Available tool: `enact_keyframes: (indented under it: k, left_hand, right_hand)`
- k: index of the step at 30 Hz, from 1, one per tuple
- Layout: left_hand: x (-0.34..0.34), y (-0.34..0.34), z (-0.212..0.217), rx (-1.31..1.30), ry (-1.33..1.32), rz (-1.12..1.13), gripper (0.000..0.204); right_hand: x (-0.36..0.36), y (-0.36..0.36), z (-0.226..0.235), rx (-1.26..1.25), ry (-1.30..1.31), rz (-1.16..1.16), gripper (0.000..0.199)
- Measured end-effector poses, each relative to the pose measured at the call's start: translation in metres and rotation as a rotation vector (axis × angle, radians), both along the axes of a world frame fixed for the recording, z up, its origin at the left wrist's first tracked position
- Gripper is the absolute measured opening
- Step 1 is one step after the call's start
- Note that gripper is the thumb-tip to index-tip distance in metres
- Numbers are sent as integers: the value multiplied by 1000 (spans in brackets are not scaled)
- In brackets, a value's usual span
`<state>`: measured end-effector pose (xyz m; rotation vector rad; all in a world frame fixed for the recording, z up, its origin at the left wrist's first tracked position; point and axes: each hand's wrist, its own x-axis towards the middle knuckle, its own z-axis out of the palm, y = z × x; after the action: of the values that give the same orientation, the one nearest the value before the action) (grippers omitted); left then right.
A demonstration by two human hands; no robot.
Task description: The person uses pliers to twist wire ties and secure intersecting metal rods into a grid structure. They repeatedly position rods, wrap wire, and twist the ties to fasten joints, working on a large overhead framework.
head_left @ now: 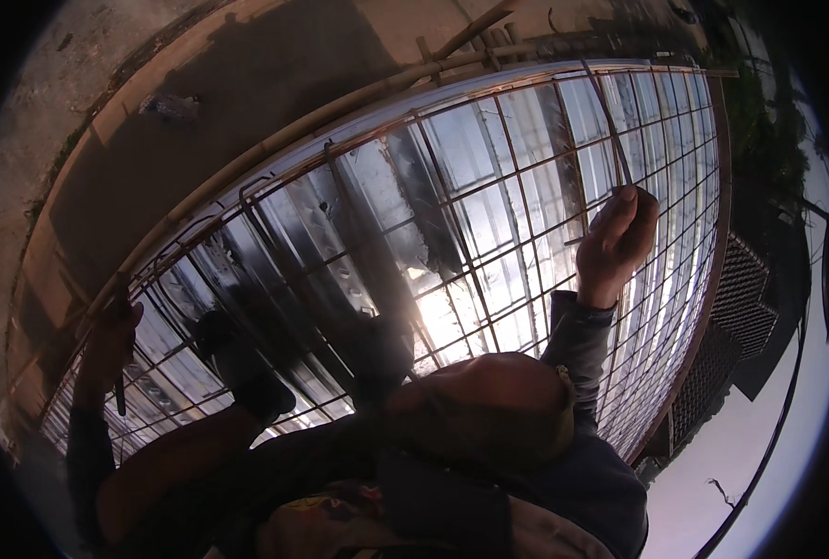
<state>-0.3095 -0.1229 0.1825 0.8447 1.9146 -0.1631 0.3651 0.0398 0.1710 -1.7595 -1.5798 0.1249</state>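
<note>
My right hand (616,244) is raised over the mesh at the right, its fingers closed round a thin steel rod (608,116). The rod slants from the thumb up toward the far edge. At the far left, my left hand (119,328) is closed beside the edge of the mesh. A dark bar-like piece (121,395) sticks out below it; shadow hides what kind it is. Under both hands lies a grid of rusty reinforcing bars (519,174), above shiny ribbed metal sheets (465,140). My knees and feet are on or over the grid.
A bamboo pole (312,119) runs along the far edge, with hooked bar ends (246,191) near it. Beyond and lower is sandy ground with a clear plastic scrap (169,106). Tiled roofs (736,307) and a dark cable (776,433) are at the right.
</note>
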Motion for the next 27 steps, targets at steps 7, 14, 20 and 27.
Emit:
enact_keyframes:
  k: [7,14,20,27]
  left_hand:
    - [0,-38,-14,-253,-28,-47,70]
    - [-24,-69,-19,-253,-55,228,72]
    - [-30,-77,-17,-265,-41,325,72]
    - [-34,-86,-19,-184,-107,307,72]
  right_hand:
    - [-79,78,-104,-210,-106,308,20]
    - [-128,94,-148,-345,-239,270,23]
    - [-135,96,-151,-426,-316,288,23]
    - [-130,85,-153,-481,-99,267,27]
